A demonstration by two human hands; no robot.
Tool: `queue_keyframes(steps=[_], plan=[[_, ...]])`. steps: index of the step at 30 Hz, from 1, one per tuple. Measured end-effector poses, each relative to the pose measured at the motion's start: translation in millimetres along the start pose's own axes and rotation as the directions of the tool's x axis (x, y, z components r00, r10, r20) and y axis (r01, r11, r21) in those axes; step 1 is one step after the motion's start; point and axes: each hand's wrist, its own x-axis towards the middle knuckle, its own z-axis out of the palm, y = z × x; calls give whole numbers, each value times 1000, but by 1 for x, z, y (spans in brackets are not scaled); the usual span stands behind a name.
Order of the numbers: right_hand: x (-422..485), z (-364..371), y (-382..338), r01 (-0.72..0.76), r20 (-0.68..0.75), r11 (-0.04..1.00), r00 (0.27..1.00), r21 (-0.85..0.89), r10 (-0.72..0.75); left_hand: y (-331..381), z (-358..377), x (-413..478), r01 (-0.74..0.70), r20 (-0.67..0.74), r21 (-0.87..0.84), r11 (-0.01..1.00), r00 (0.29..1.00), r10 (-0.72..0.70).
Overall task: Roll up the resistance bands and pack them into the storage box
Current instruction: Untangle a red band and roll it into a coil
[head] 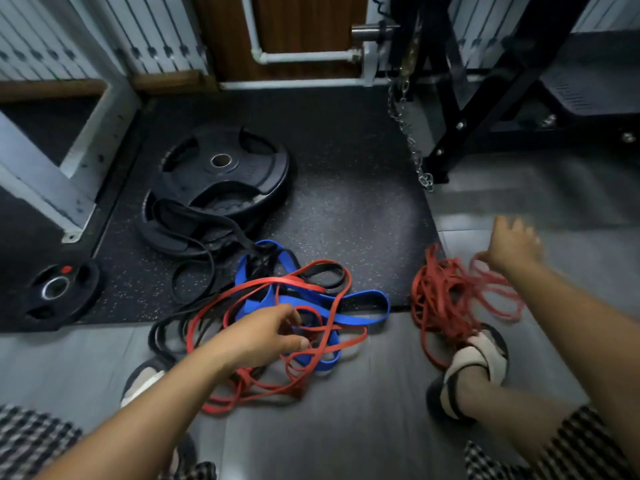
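Dim, cool indoor light; shadows soft, no hard edges. Pale sheen on the grey tiled floor (540, 188), upper right. Motion smears the right hand (512, 244) and the thin red band loops (495, 289) beside it. Wide-angle bowing at edges; corners soft.

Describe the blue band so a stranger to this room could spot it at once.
Find the large black weight plate on the speckled mat, then look nearer, to the tangle at the mat's front edge. The blue band is the wide flat strap looping through it; the red bands and black bands around it are narrower.
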Motion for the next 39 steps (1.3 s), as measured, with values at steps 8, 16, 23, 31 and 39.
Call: queue_keyframes(steps=[8, 16, 23, 31, 39], plan=[[-77, 107, -174, 595, 468, 791, 663, 143, -584, -16, 1, -33, 38, -10, 532, 846, 999, -38], [-107, 169, -307, 611, 433, 722, 583, 323, -687, -42, -5, -41, 53, -30, 544, 838, 999, -43], [-99, 181, -316, 489, 504, 821, 651, 295, -568, -45, -8, -37, 33, -11, 510, 859, 999, -31], [-127, 90, -267, 734, 423, 618, 483, 283, -767, -47, -22, -43, 148, -196, 553, 820, 980, -44], [-193, -106, -227, 430, 69, 247, 387, 868, -919, -31, -45, -36, -173, -441, -243, 955, 896, 50]])
